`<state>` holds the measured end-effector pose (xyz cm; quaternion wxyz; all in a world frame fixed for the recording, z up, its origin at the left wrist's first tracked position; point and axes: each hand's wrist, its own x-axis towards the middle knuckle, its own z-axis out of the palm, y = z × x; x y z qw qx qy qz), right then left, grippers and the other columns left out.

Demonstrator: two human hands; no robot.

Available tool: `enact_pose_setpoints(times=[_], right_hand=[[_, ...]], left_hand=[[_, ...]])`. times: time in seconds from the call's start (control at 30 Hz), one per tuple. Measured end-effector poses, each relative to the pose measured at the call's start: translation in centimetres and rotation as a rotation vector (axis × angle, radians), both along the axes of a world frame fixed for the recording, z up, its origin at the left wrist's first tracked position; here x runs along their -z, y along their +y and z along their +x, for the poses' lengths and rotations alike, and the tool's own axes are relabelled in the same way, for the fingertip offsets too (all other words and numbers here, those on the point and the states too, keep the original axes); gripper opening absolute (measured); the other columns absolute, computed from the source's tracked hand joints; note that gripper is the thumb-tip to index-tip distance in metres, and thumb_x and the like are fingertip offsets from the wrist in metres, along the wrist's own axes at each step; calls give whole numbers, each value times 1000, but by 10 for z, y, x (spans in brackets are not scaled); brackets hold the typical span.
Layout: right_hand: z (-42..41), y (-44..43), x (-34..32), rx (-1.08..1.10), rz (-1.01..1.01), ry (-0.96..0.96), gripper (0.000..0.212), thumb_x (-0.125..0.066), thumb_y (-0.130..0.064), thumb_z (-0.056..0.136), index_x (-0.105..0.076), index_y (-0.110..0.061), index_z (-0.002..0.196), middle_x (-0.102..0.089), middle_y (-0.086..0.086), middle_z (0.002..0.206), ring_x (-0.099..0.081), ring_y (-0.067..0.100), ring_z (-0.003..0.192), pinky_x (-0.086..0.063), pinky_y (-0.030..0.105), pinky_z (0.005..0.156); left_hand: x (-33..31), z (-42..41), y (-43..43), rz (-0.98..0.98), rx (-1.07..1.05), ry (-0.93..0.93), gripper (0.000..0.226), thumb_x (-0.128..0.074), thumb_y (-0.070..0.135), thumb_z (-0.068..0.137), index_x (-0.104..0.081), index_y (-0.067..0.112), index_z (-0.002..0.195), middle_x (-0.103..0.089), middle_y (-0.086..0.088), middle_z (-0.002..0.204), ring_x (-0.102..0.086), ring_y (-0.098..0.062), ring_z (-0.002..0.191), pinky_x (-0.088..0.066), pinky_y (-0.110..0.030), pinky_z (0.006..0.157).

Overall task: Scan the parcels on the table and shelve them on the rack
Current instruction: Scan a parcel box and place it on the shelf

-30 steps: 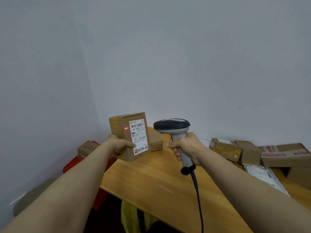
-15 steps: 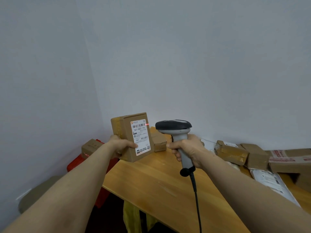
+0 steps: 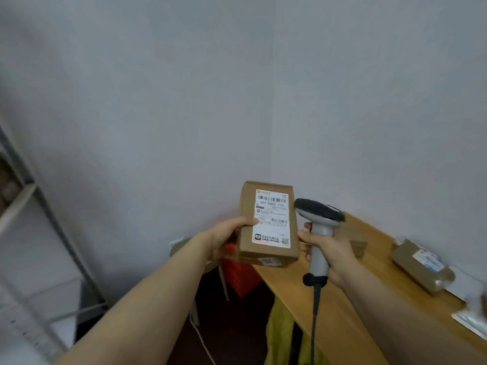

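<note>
Cardboard parcel (image 3: 271, 225) — a flat brown box with a white printed label — is held upright in the air over the left end of the smooth wooden bench (image 3: 379, 233). The left grip (image 3: 226, 234) curls round its left edge, thumb on the label. The right grip (image 3: 326, 248) wraps the grey handle of the scanner (image 3: 319, 212) — its rounded black head sits just beside the parcel. A blurred metal rack (image 3: 23, 196) stands far left.
</note>
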<state>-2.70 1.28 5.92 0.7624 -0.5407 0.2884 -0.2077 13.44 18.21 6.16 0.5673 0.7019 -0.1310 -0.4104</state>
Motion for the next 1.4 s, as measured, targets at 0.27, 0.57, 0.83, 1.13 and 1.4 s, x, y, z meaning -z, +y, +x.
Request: enact_pose_setpoints(times=[0.27,0.57,0.83,1.13,1.4], right_hand=[[75,142,-3,-220,16,-43,29,-81,0,67,-65,-1,91,-67,16,76,-59,24,56,-47,27,45],[131,395,-26,-613,5,-106,30,-78,4,68,-65,-4,94,-66,10,63,-52,15,45,-42,24,37],[155,623,-39,-778,-63,-115,30,-81,-6,71,-66,-4,97,-71,12,75,-58,17,53,-47,26,43],[192,775,-54,-874,-90,-96,27,-77,-4,76,-64,2,99,-70,16,77,-55,17,49,-46,25,44],[258,867,-64,-975,-140,-101,18,-77,-6,77,-65,1,88,-70,15,72,-57,17,50,-46,25,43]], left_hand=[[-18,-7,180,-71,-201,-73,71,-77,27,64,-47,41,127,-67,1,118,-63,-17,99,-51,-35,77],[-42,-30,449,-95,-503,-98,99,-82,22,64,-25,53,140,-54,-5,131,-53,-24,115,-53,-35,81],[-54,-65,676,-81,-873,-209,57,-80,48,63,-55,38,113,-61,-5,116,-58,-25,109,-53,-40,91],[-58,-64,845,-116,-1263,-263,52,-64,55,83,-46,28,123,-60,-3,110,-56,-27,107,-52,-42,86],[-69,-8,920,-167,-1458,-294,54,-56,63,84,-52,25,122,-65,-7,109,-62,-27,101,-55,-41,79]])
